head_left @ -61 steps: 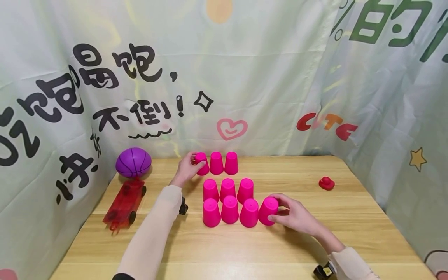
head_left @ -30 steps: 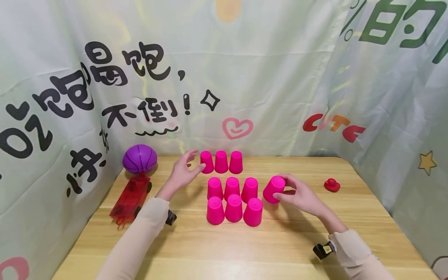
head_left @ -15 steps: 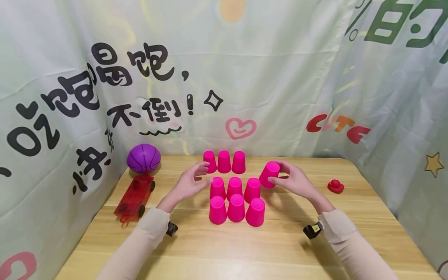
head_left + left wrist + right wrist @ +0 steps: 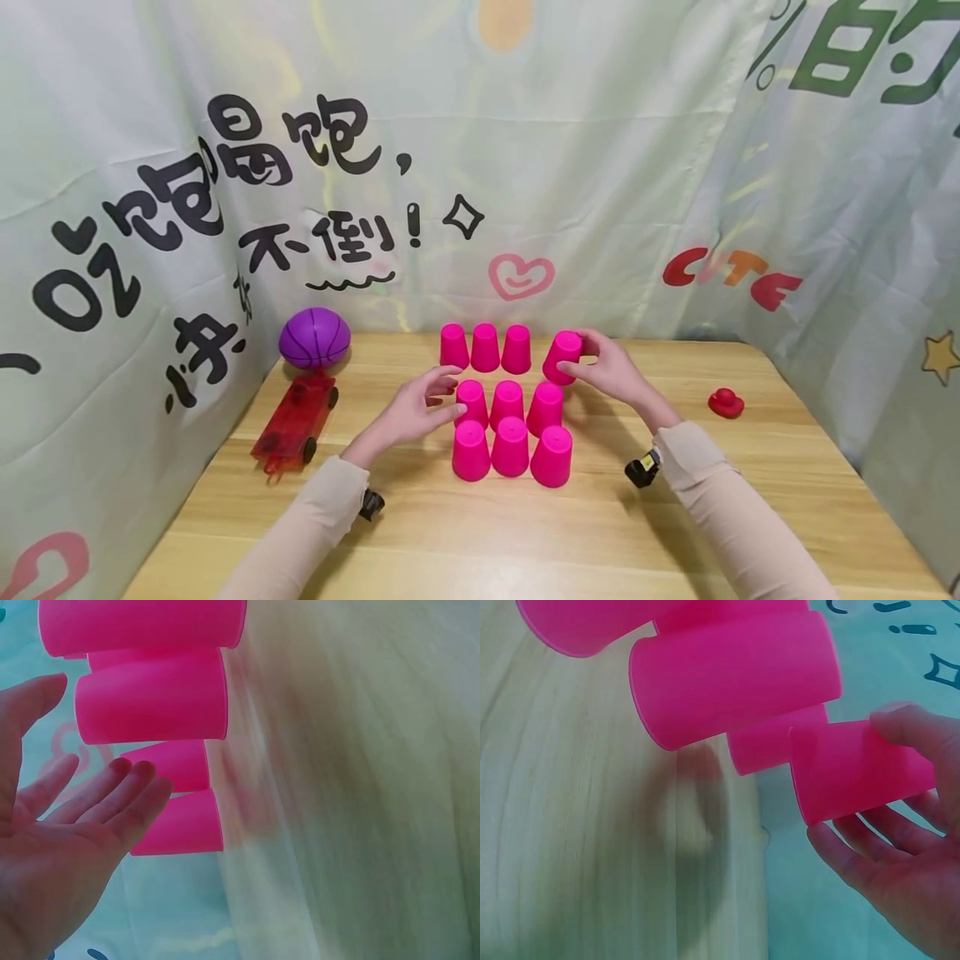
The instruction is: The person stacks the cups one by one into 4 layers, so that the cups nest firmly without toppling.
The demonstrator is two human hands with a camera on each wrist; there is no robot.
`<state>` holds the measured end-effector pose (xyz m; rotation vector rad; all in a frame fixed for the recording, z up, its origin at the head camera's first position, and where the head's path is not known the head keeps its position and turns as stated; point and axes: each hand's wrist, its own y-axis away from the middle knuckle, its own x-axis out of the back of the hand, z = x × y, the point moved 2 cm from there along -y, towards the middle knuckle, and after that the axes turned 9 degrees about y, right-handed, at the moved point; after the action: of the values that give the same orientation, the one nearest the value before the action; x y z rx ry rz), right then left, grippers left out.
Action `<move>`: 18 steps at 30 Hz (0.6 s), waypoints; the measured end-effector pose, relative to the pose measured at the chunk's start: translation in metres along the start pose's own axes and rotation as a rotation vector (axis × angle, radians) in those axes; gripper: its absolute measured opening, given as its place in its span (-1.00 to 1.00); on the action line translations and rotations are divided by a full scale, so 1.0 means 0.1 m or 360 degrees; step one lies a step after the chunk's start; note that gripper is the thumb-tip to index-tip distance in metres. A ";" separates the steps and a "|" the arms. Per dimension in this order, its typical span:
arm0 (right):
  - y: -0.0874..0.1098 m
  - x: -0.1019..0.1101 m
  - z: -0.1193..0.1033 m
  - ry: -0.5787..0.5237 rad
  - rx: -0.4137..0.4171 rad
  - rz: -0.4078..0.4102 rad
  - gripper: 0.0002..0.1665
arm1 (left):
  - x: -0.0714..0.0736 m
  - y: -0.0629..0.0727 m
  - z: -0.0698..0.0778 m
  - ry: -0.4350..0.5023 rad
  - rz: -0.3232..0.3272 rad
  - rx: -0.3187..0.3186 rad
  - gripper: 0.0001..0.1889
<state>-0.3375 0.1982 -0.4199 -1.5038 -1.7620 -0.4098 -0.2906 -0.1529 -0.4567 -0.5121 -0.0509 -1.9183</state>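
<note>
At the right end of the back row, my right hand [image 4: 611,367] grips an upside-down pink plastic cup [image 4: 561,350] between thumb and fingers, and it leans slightly. The right wrist view shows the fingers round this held cup [image 4: 855,769]. Left of it stand three upturned pink cups [image 4: 485,347] in a row. Nearer stand a middle row of three cups [image 4: 507,400] and a front row of three cups [image 4: 510,450]. My left hand [image 4: 408,410] is spread beside the middle row's left cup [image 4: 472,398], thumb tip right at its side, fingers relaxed.
A purple toy basketball [image 4: 315,337] sits at the back left, behind a see-through red toy cart [image 4: 296,421] with black wheels. A small red hat-shaped object [image 4: 726,403] lies on the right of the wooden table [image 4: 420,550]. Printed cloth [image 4: 600,167] hangs behind and along both sides.
My right hand has carried the cup from the front row's right end back to the far row's right end. The left hand has let go of a back-row cup and come nearer.
</note>
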 end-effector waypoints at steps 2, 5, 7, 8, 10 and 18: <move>-0.03 -0.03 0.02 -0.0002 -0.0014 -0.0010 -0.27 | -0.01 0.01 0.00 -0.0008 -0.0018 0.0002 -0.34; -0.09 -0.07 0.03 -0.0009 -0.0031 -0.0011 -0.27 | -0.03 0.02 0.01 -0.0006 -0.0038 0.0001 -0.33; -0.13 -0.09 0.04 -0.0001 -0.0042 -0.0007 -0.26 | -0.04 0.02 0.01 -0.0011 -0.0046 0.0003 -0.32; -0.15 -0.11 0.05 0.0000 -0.0042 -0.0004 -0.26 | -0.04 0.01 0.01 -0.0015 -0.0049 0.0006 -0.32; -0.19 -0.14 0.06 -0.0011 -0.0060 0.0001 -0.25 | -0.04 0.01 0.01 -0.0021 -0.0052 0.0009 -0.33; -0.31 -0.26 0.13 -0.0049 -0.0073 0.0019 -0.24 | -0.08 -0.02 0.00 -0.0028 -0.0075 0.0031 -0.34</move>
<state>-0.3711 0.1811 -0.4403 -1.5592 -1.7778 -0.4256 -0.2895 -0.1450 -0.4593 -0.5193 -0.0936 -1.9575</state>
